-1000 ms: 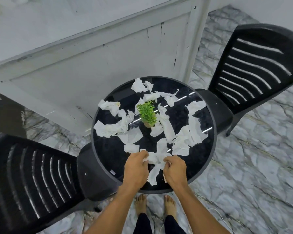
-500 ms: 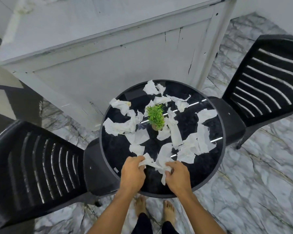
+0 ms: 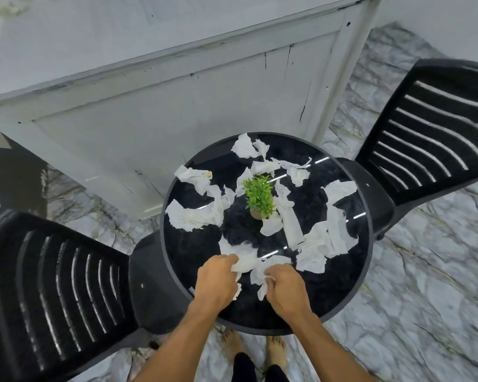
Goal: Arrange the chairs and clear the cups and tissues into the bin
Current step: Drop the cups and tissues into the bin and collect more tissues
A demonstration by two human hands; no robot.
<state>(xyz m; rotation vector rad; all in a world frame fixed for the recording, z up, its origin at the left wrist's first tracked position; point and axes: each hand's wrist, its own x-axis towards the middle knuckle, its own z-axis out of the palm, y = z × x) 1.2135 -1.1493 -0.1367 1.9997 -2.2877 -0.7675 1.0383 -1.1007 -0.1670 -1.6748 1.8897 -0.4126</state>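
Head view: left hand [image 3: 218, 277] and right hand [image 3: 284, 288] each clenched on tissue wad [image 3: 249, 265], near side of potted plant [image 3: 260, 195]. Torn tissues [image 3: 193, 216] ring plant on worktop [image 3: 368, 221]. My worry: scraps slipping from my fists, or a wide sweep toppling plant.

Round black glossy table [image 3: 337, 285], standing on grey-veined marble floor [image 3: 425, 285]. One small green potted plant [image 3: 260, 198] stands upright near the centre of the top. Crumpled white tissues [image 3: 193, 216] lie scattered over the top on all sides of the plant, several overlapping, one just beside the pot
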